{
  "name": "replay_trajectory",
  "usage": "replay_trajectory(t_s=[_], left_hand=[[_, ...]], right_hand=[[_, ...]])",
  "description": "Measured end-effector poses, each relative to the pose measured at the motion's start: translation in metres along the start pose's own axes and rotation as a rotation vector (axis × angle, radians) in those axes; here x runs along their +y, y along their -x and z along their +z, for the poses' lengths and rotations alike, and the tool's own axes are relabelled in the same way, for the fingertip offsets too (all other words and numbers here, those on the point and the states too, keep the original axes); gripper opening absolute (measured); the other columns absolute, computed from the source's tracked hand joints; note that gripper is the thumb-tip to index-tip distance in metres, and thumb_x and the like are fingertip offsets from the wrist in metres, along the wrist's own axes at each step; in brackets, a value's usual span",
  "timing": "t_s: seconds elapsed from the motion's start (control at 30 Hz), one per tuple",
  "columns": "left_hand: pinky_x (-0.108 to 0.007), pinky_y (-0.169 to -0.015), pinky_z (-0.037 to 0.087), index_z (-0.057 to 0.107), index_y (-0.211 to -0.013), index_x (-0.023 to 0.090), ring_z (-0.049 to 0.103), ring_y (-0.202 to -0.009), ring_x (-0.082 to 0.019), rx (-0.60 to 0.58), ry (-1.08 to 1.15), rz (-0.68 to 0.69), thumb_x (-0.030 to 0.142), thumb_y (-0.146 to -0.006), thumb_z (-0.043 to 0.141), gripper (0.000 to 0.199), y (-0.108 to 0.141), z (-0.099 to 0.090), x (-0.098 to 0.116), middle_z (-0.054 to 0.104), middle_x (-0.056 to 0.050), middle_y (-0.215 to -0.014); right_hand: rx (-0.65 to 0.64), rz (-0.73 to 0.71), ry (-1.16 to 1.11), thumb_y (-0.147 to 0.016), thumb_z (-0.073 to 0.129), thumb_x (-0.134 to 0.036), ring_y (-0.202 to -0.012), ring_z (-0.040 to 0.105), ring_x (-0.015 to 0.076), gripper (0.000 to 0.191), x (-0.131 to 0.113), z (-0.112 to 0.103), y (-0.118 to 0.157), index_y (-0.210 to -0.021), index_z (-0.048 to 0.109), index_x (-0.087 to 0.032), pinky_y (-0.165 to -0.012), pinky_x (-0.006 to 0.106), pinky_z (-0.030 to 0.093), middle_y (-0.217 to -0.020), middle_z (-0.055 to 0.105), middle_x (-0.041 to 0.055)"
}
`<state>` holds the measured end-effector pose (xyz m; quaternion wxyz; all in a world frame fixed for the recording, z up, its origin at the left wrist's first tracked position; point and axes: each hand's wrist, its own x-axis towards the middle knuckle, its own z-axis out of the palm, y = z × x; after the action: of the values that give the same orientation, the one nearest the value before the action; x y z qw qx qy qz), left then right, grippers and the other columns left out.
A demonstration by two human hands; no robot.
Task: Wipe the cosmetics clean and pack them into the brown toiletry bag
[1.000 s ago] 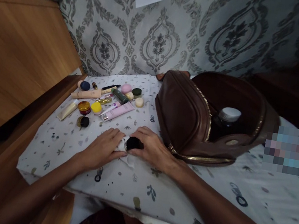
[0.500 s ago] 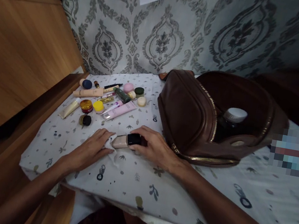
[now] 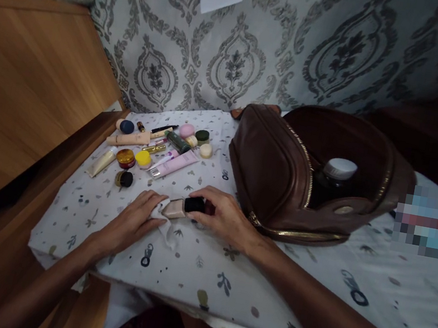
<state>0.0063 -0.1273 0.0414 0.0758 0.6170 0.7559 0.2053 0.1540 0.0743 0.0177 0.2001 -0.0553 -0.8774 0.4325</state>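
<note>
My right hand [image 3: 220, 215] grips the black cap of a small bottle [image 3: 174, 209] with a pale beige body, lying on its side just above the patterned cloth. My left hand [image 3: 137, 215] pinches a crumpled white wipe [image 3: 162, 222] against the bottle's left end. Beyond my hands lie a dark round jar [image 3: 124, 178], a yellow-lidded jar [image 3: 143, 159], an amber jar [image 3: 125, 158], a pink tube [image 3: 175, 164] and several other cosmetics.
An open brown leather bag [image 3: 262, 160] stands to the right, a white-lidded jar [image 3: 340, 169] inside it. Wooden furniture [image 3: 35, 98] borders the left side. Behind is a patterned wall [image 3: 236, 65]. A blurred patch covers something at far right.
The camera view has shifted slightly. Both hands stay nearly in place around the bottle, which sits at almost the same spot.
</note>
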Motion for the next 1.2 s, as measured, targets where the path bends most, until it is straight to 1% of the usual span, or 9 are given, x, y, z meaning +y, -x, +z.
replay_trajectory(t_s=[0.2, 0.43, 0.53, 0.6, 0.77, 0.93, 1.07, 1.13, 1.2], left_hand=[[-0.046, -0.099, 0.045, 0.043, -0.135, 0.02, 0.05, -0.113, -0.028, 0.005, -0.15, 0.074, 0.038, -0.097, 0.048, 0.042, -0.016, 0.009, 0.014, 0.054, -0.012, -0.123], [-0.042, -0.094, 0.047, 0.049, -0.126, 0.022, 0.053, -0.106, -0.026, -0.02, -0.023, 0.08, 0.039, -0.097, 0.048, 0.033, -0.021, 0.004, 0.017, 0.057, -0.009, -0.115], [-0.041, -0.094, 0.047, 0.049, -0.125, 0.022, 0.053, -0.106, -0.025, 0.04, 0.05, 0.056, 0.04, -0.097, 0.049, 0.034, -0.021, 0.007, 0.015, 0.057, -0.01, -0.114], [-0.039, -0.093, 0.047, 0.05, -0.123, 0.021, 0.054, -0.105, -0.025, 0.081, 0.118, 0.038, 0.041, -0.096, 0.051, 0.034, -0.024, 0.011, 0.017, 0.058, -0.009, -0.112], [-0.035, -0.09, 0.047, 0.055, -0.116, 0.02, 0.058, -0.098, -0.022, 0.096, 0.395, 0.001, 0.039, -0.095, 0.052, 0.029, -0.035, 0.017, 0.031, 0.063, -0.007, -0.107], [-0.031, -0.082, 0.05, 0.051, -0.126, 0.019, 0.061, -0.091, -0.02, 0.074, 0.565, -0.156, 0.039, -0.095, 0.049, 0.037, -0.035, 0.015, 0.037, 0.065, -0.004, -0.102], [-0.03, -0.076, 0.051, 0.047, -0.128, 0.02, 0.061, -0.086, -0.019, 0.272, 0.4, -0.212, 0.038, -0.094, 0.052, 0.039, -0.034, 0.015, 0.037, 0.064, -0.003, -0.097], [-0.032, -0.08, 0.052, 0.051, -0.12, 0.02, 0.062, -0.091, -0.02, 0.396, 0.277, -0.136, 0.036, -0.093, 0.053, 0.031, -0.036, 0.016, 0.037, 0.065, -0.004, -0.1], [-0.036, -0.089, 0.052, 0.054, -0.115, 0.02, 0.063, -0.102, -0.021, 0.472, 0.134, 0.033, 0.029, -0.094, 0.053, 0.023, -0.039, 0.018, 0.036, 0.065, -0.007, -0.109]], right_hand=[[0.026, -0.09, -0.023, -0.077, 0.074, -0.019, -0.084, 0.062, 0.0169, 0.03, -0.001, 0.001, 0.002, -0.107, 0.067, -0.019, -0.076, 0.03, 0.049, -0.095, 0.067, 0.0039], [0.056, -0.155, -0.077, -0.079, 0.073, -0.02, -0.087, 0.062, 0.0172, 0.03, 0.0, 0.003, 0.004, -0.108, 0.067, -0.02, -0.078, 0.031, 0.05, -0.096, 0.066, 0.0038], [0.173, -0.063, -0.165, -0.076, 0.076, -0.024, -0.083, 0.06, 0.0164, 0.046, 0.001, 0.008, 0.002, -0.119, 0.062, -0.022, -0.077, 0.031, 0.05, -0.101, 0.065, 0.0046], [0.243, 0.047, -0.323, -0.07, 0.08, -0.029, -0.085, 0.059, 0.0168, 0.055, 0.001, 0.011, 0.0, -0.121, 0.06, -0.021, -0.078, 0.032, 0.05, -0.104, 0.064, 0.005], [0.077, 0.247, -0.844, -0.063, 0.083, -0.037, -0.087, 0.064, 0.017, 0.043, -0.002, 0.008, -0.004, -0.098, 0.067, -0.018, -0.081, 0.031, 0.05, -0.094, 0.069, 0.0026], [0.041, 0.291, -1.017, -0.059, 0.086, -0.032, -0.086, 0.064, 0.0149, 0.044, -0.002, 0.002, -0.005, -0.098, 0.069, -0.019, -0.083, 0.029, 0.05, -0.099, 0.071, 0.0029], [0.071, 0.311, -0.972, -0.06, 0.084, -0.035, -0.073, 0.059, 0.0119, 0.041, -0.001, 0.004, -0.007, -0.094, 0.068, -0.017, -0.069, 0.025, 0.047, -0.087, 0.067, 0.001], [0.093, 0.3, -0.94, -0.06, 0.084, -0.036, -0.067, 0.055, 0.0106, 0.04, -0.002, 0.006, -0.007, -0.09, 0.066, -0.017, -0.063, 0.024, 0.044, -0.08, 0.064, -0.0015], [0.101, 0.27, -0.919, -0.06, 0.083, -0.037, -0.064, 0.051, 0.0098, 0.038, -0.005, 0.007, -0.006, -0.086, 0.065, -0.017, -0.06, 0.023, 0.042, -0.075, 0.06, -0.0035]])
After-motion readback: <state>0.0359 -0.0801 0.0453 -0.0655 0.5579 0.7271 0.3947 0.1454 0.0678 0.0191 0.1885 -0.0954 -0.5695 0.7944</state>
